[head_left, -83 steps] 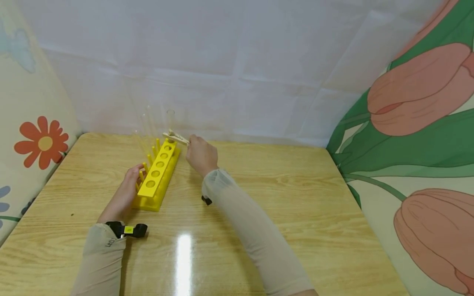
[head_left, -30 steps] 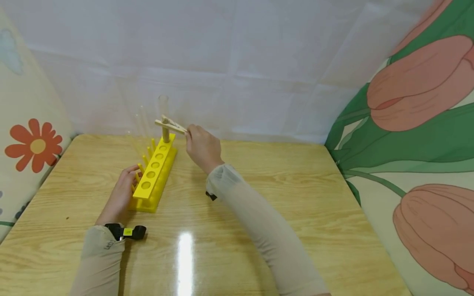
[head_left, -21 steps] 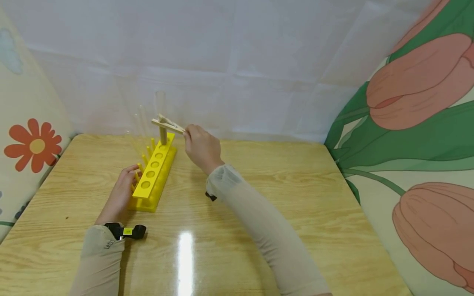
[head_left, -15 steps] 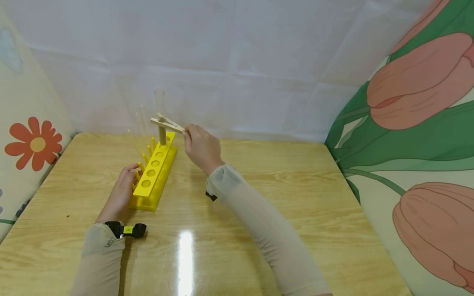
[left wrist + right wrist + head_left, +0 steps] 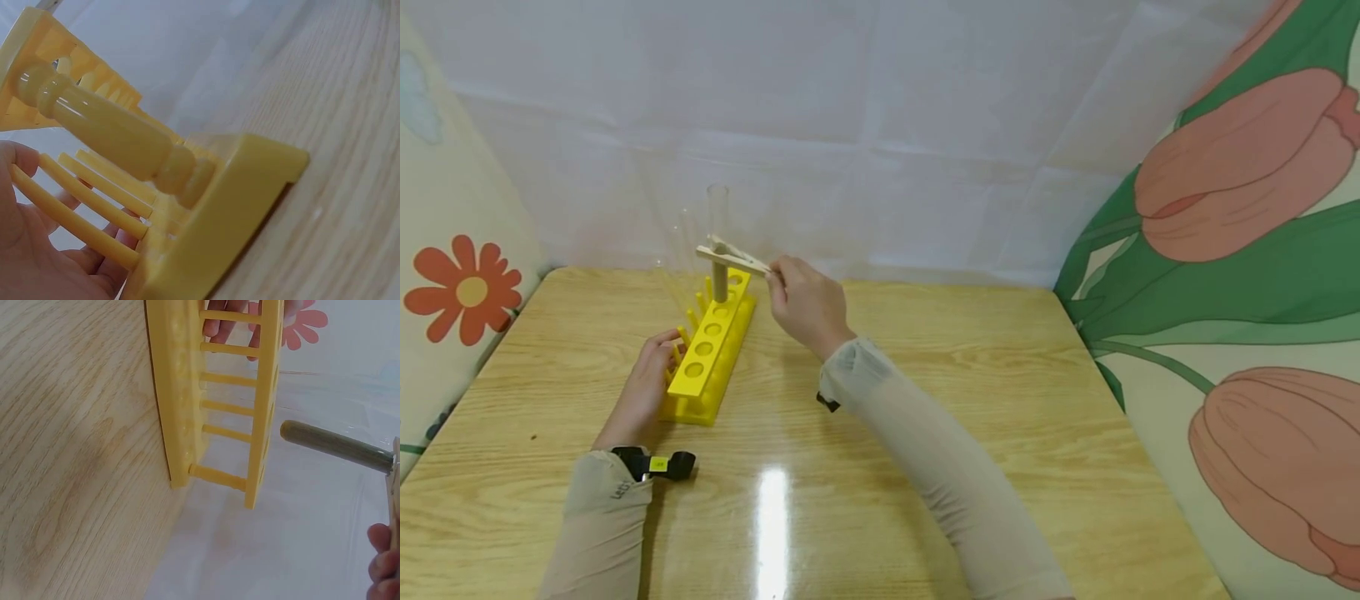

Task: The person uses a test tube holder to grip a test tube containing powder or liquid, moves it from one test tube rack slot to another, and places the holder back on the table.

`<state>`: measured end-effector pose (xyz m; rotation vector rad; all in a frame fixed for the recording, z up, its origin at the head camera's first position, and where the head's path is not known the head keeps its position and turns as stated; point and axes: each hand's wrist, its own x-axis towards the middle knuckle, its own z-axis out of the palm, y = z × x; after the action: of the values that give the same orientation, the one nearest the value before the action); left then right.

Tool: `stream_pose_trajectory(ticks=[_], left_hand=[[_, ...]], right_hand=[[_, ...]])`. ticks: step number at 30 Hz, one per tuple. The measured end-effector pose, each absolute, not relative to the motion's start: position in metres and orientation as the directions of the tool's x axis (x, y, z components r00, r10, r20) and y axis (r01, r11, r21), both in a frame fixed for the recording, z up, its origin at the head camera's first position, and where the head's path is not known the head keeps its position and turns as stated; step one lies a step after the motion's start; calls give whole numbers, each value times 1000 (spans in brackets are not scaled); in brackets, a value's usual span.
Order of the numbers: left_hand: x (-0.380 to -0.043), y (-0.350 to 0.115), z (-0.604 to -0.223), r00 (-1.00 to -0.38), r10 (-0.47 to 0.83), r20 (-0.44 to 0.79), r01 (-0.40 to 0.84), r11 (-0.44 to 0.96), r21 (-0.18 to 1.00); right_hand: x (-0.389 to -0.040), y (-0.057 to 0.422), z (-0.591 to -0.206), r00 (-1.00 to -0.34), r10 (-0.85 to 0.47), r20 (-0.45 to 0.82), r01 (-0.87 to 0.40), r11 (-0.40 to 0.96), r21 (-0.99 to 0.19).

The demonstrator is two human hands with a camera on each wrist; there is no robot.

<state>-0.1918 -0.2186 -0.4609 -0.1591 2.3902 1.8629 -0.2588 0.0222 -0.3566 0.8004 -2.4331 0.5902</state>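
Note:
My right hand (image 5: 808, 304) grips a wooden test tube holder (image 5: 741, 260), its jaws closed round a glass test tube (image 5: 720, 283). Greyish-brown contents fill the tube's lower part; its upper part is clear. In the right wrist view the rounded bottom of the tube stands just off the upper plate of the yellow test tube rack (image 5: 703, 367). Seen from the head, it overlaps the far holes. At the rack's near left side my left hand (image 5: 646, 379) holds the rack by its pegs (image 5: 75, 219), thumb on one side and fingers behind.
Several clear, faint glass tubes (image 5: 685, 242) slant up from the rack's far pegs. The wooden table (image 5: 970, 417) ends at a white cloth backdrop (image 5: 925, 150). Flower-printed panels (image 5: 1255, 250) stand at both sides.
The right hand has raised the test tube out of the rack's far end hole, then shifted it left and slightly nearer along the rack. The left hand stays at the rack.

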Motion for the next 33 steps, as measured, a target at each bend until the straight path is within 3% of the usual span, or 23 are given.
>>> stream_pose_trajectory(ticks=[33], left_hand=[[-192, -219, -463, -988, -27, -154, -156, 213, 965]], right_hand=[[-249, 24, -357, -651, -485, 583, -693, 693, -198]])
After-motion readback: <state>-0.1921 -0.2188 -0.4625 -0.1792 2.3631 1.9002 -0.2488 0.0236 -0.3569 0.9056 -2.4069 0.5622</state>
